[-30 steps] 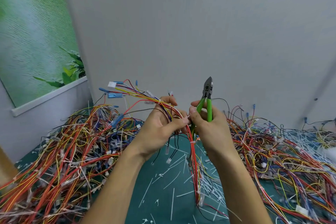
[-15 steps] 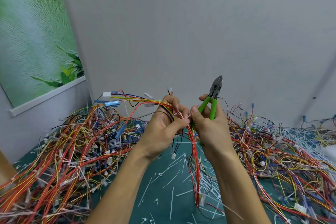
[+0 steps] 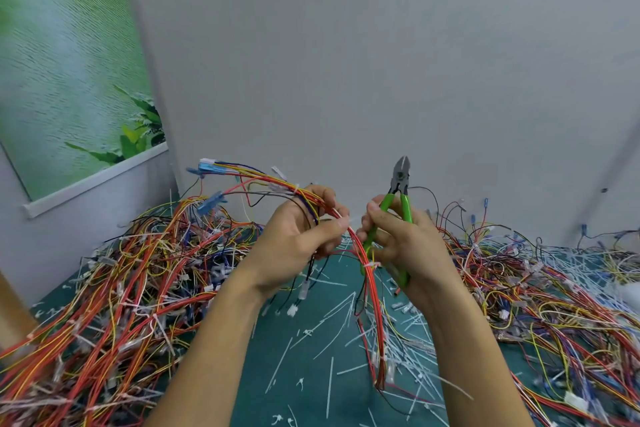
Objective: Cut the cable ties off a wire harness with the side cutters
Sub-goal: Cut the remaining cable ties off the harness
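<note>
Wire harness [image 3: 373,291] is hanging in the air above the green mat [image 3: 308,402]. Its red and yellow strands are arching out of the left hand [image 3: 294,243] and trailing down onto the mat. Left hand is gripping the bundle, thumb and fingers curled round it. Right hand [image 3: 414,246] is holding the side cutters [image 3: 400,184] by the green handles, with the head pointing up, apart from the wires. White cable tie [image 3: 370,266] is sitting on the bundle just below both hands. Cut tie offcuts [image 3: 341,314] are lying on the mat. Left pile [image 3: 114,291] and right pile [image 3: 554,291] of loose harnesses are flanking the arms.
</note>
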`<state>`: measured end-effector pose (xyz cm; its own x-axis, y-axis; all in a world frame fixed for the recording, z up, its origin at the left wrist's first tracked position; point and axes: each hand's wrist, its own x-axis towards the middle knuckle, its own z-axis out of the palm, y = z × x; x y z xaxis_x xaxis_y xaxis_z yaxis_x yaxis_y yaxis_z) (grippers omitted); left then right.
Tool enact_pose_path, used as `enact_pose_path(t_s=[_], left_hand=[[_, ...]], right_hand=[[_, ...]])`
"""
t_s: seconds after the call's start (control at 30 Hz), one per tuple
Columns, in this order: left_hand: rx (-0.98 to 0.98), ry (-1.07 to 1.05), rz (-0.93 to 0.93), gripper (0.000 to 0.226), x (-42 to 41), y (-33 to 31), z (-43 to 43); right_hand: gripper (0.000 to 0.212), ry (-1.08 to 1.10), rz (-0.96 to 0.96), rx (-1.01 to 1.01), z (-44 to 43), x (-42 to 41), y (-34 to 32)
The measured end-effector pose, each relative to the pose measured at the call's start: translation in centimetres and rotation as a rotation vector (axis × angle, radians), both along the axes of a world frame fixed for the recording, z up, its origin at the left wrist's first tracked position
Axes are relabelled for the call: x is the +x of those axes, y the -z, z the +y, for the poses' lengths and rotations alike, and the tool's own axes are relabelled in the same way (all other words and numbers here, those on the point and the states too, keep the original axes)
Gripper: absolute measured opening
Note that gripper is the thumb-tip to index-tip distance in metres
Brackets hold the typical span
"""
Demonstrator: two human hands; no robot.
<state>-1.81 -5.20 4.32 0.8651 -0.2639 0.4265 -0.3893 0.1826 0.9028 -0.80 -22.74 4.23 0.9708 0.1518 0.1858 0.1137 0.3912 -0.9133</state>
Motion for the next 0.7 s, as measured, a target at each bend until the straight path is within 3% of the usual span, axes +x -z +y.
enact_pose_path(t_s=[0.2,0.7], left_hand=[[0.074,0.024,-0.024,0.017,0.1,-0.1,1.1],[-0.006,-0.166,0.020,0.021,0.0,0.2,-2.3]], right_hand=[[0.023,-0.017,-0.026,-0.066,-0.3,-0.2,-0.2],[0.016,0.298,-0.126,-0.009,0.5,0.2,0.4]])
